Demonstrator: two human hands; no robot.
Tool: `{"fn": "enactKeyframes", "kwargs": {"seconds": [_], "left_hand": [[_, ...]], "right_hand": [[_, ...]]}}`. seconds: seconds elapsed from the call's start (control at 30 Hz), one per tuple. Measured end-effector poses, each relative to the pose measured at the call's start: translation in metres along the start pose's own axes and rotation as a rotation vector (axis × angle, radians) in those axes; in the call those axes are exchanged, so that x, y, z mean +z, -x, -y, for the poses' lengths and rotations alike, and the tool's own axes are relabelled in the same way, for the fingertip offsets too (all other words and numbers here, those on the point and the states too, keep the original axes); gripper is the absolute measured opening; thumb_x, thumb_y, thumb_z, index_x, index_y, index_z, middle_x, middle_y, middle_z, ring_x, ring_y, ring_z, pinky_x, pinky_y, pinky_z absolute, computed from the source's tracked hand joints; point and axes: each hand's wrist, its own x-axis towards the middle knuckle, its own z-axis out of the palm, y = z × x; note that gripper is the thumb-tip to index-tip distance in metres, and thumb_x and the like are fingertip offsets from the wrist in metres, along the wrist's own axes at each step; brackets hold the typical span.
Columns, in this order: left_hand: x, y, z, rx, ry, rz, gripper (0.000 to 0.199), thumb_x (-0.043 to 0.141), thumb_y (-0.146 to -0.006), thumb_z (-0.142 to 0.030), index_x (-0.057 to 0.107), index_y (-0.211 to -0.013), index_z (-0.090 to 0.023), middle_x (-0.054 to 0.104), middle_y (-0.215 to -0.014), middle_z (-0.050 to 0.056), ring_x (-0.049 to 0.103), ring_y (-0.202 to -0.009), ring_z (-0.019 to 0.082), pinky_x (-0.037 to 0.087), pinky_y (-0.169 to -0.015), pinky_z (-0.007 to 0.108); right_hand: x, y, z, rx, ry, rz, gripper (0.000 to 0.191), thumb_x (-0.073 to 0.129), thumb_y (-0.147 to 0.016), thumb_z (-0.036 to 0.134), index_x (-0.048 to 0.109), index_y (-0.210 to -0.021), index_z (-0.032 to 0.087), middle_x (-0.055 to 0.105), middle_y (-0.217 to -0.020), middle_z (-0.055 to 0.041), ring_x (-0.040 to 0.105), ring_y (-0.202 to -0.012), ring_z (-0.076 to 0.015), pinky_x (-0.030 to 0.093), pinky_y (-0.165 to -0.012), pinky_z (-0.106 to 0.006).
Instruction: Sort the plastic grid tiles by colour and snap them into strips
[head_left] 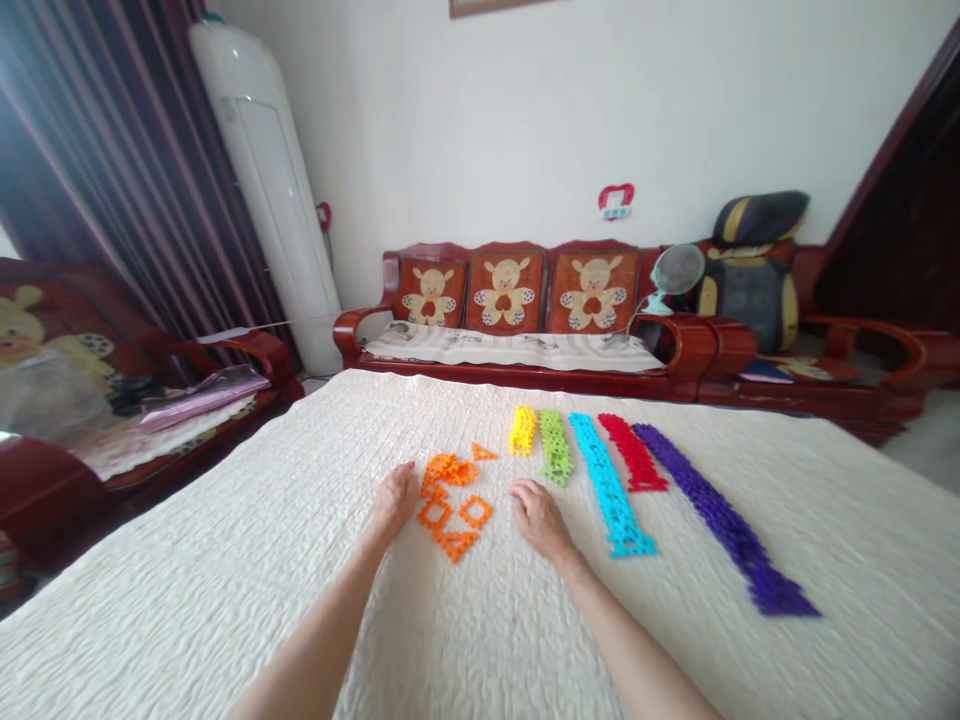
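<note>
**Orange pieces lie between the left grip and the right grip**

The left grip is released, its fingers together and reaching forward, with nothing visible in it. Just to its right are the orange pieces, some joined in a curled bunch; whether the fingertips touch them is hard to tell. An orange triangle lies apart from the bunch, ahead of and between the two grips.

The right grip is released too, its fingers loosely curled above the cream quilted cover, holding nothing that shows. Ahead of it lies a yellow strip, and beside that, slightly to the right, a green strip. Farther right of this grip come a blue strip, a red strip and, outermost, a long purple strip; the strips all lie flat.

Well beyond both grips stands a wooden sofa with three bear-patterned cushions. A small fan stands beyond and to the right of the right grip.
</note>
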Motion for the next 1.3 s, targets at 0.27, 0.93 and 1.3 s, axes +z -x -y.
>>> {"fn": "enactKeyframes", "kwargs": {"seconds": [0.27,0.93,1.3], "left_hand": [[0.016,-0.018,-0.015,0.094,0.039,0.004,0.039,0.043,-0.090,-0.027,0.057,-0.124,-0.011,0.063,-0.122,0.015,0.058,-0.114,0.022,0.042,-0.100,0.034],[0.047,0.008,-0.064,0.395,0.385,0.025,0.025,0.040,-0.090,-0.019,0.062,-0.103,-0.019,0.064,-0.101,0.007,0.061,-0.096,0.015,0.048,-0.090,0.030],[0.060,0.051,-0.130,0.439,0.464,0.078,0.026,0.042,-0.088,-0.016,0.063,-0.104,-0.017,0.065,-0.105,0.009,0.061,-0.101,0.016,0.047,-0.095,0.031]], "right_hand": [[0.028,-0.037,0.010,-0.047,-0.073,-0.005,0.034,0.044,-0.082,0.019,0.060,-0.111,0.016,0.060,-0.120,-0.0125,0.053,-0.116,-0.0207,0.042,-0.102,-0.039],[0.046,-0.045,0.008,-0.065,-0.013,0.079,0.027,0.054,-0.080,0.019,0.062,-0.105,0.015,0.062,-0.113,-0.0127,0.056,-0.109,-0.0207,0.043,-0.099,-0.037],[-0.022,0.013,0.006,0.066,-0.060,-0.004,0.028,0.050,-0.079,0.016,0.061,-0.105,0.017,0.065,-0.106,-0.0108,0.059,-0.103,-0.0215,0.046,-0.095,-0.040]]}}
